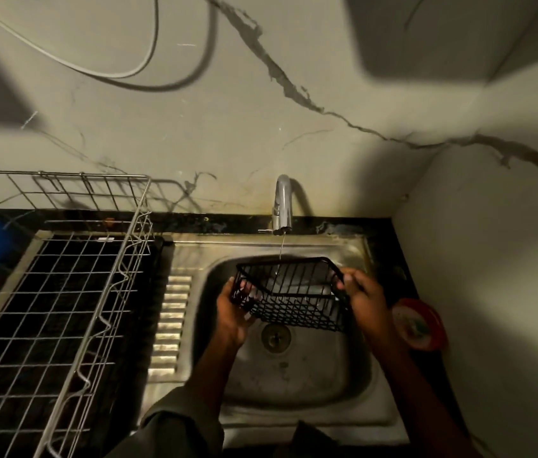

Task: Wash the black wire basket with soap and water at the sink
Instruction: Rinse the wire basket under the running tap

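Sink basin [294,385] open below — dish rack [62,292] blocks left, wall [492,259] crowds right

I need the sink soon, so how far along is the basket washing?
Early to midway, it seems. Done: the faucet is on, a thin stream running. In hand: the left hand and right hand grip the ends of the black wire basket under the stream, above the sink. Left: no suds show on it, so soaping, a final rinse and draining probably remain.

Single head-worn view, steeply down, close above the sink [294,385].
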A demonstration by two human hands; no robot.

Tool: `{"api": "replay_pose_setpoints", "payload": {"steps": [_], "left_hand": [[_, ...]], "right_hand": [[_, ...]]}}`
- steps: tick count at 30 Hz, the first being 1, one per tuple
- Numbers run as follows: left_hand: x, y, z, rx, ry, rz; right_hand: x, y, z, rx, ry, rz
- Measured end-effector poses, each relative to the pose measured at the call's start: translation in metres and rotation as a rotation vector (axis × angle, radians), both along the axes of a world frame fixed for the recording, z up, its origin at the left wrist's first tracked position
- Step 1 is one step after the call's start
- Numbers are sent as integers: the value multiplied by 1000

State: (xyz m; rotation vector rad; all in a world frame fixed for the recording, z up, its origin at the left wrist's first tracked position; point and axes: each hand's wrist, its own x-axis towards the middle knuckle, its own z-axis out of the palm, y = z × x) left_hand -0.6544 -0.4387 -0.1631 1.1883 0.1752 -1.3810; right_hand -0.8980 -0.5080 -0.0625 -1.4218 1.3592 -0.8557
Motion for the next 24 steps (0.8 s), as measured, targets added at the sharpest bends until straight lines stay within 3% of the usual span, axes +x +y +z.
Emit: {"api": "replay_pose_setpoints", "payload": {"steps": [7,18,24], "left_hand": [[-4,9,-6,20,18,24],[-37,-48,7,-50,2,-140],[-36,-68,1,-59,-5,-188]], "right_hand": [[19,5,27,-134,-35,117],[-36,-9,23,-83,12,-172],[-40,-15,21,-72,11,-227]]}}
